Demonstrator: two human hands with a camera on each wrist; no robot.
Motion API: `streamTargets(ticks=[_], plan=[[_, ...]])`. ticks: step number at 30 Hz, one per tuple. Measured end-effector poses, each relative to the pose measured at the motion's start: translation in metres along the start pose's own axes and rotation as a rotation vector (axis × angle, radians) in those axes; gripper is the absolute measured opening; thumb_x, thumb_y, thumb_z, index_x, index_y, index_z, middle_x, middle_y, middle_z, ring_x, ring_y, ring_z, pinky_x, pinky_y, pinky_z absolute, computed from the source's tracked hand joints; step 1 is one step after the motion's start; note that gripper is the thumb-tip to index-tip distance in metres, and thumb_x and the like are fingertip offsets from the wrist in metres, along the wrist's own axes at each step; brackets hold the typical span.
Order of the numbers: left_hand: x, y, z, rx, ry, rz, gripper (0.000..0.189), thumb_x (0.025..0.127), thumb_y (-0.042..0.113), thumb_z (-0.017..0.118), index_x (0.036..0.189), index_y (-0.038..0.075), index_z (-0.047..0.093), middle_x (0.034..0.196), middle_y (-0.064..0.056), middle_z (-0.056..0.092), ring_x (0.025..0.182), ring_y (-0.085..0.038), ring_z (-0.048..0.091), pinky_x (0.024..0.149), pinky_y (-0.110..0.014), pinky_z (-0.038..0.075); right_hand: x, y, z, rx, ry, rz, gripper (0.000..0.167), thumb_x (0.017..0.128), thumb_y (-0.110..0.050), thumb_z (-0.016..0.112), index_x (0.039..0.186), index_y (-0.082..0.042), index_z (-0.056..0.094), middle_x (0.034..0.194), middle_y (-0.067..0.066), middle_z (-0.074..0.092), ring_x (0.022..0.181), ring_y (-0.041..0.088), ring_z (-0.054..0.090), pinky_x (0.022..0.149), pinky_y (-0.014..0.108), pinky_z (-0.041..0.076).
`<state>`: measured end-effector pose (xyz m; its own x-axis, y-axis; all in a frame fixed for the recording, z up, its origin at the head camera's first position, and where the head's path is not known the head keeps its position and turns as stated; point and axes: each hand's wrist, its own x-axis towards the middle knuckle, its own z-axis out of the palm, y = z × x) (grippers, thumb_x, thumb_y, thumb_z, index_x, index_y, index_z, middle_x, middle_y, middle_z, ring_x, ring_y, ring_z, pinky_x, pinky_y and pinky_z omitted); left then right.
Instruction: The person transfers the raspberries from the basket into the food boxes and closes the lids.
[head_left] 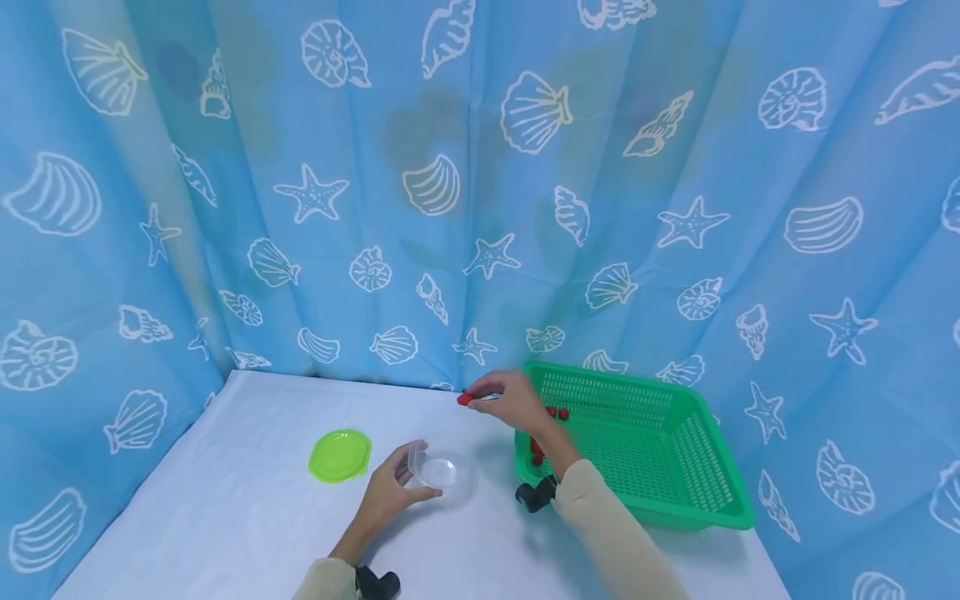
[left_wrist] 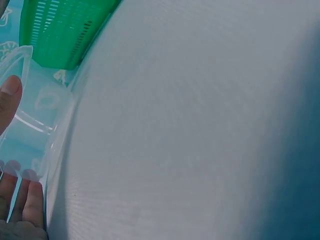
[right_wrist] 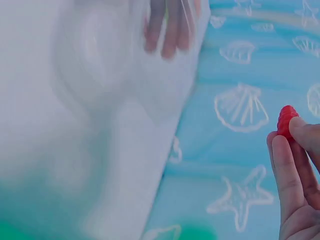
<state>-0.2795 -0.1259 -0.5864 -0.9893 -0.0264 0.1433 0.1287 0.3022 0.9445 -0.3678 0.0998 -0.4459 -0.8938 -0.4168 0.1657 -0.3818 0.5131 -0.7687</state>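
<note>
My left hand (head_left: 393, 486) grips a clear plastic container (head_left: 438, 472) by its side, thumb on one side and fingers on the other. In the left wrist view the thumb lies over the rim of the container (left_wrist: 37, 115), and fingertips show through its wall. My right hand (head_left: 517, 404) pinches a small red bumpy berry (right_wrist: 286, 120) between thumb and fingertips. It is held up beyond the container and to its right, near the table's back edge. The container's round bottom shows with nothing on it.
On the right stands a green plastic basket (head_left: 716, 454) with several red berries (head_left: 563, 413) at its left end, partly hidden by my right arm. A lime-green lid (head_left: 340, 456) lies left of the container on the white table (head_left: 247, 500). A blue shell-print curtain (head_left: 450, 250) hangs behind.
</note>
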Motion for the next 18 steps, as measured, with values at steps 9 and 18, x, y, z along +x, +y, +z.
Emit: streamTargets(ticks=[9, 18], plan=[[0.001, -0.002, -0.001, 0.029, 0.036, -0.014, 0.086, 0.063, 0.034, 0.092, 0.136, 0.016, 0.051, 0.14, -0.004, 0.053, 0.134, -0.03, 0.044, 0.104, -0.043, 0.041, -0.019, -0.009, 0.053, 0.019, 0.008, 0.01, 0.02, 0.082, -0.021, 0.08, 0.1, -0.027, 0.073, 0.098, -0.014, 0.069, 0.096, 0.014, 0.066, 0.08, 0.028, 0.058], [-0.004, 0.0, -0.001, -0.028, -0.004, 0.002, 0.085, 0.066, 0.031, 0.091, 0.138, 0.013, 0.049, 0.14, -0.006, 0.052, 0.133, -0.03, 0.044, 0.105, -0.044, 0.041, -0.039, 0.002, 0.09, 0.021, 0.043, -0.019, 0.016, 0.082, -0.017, 0.08, 0.094, -0.024, 0.075, 0.095, -0.014, 0.067, 0.092, 0.009, 0.065, 0.078, 0.024, 0.058]])
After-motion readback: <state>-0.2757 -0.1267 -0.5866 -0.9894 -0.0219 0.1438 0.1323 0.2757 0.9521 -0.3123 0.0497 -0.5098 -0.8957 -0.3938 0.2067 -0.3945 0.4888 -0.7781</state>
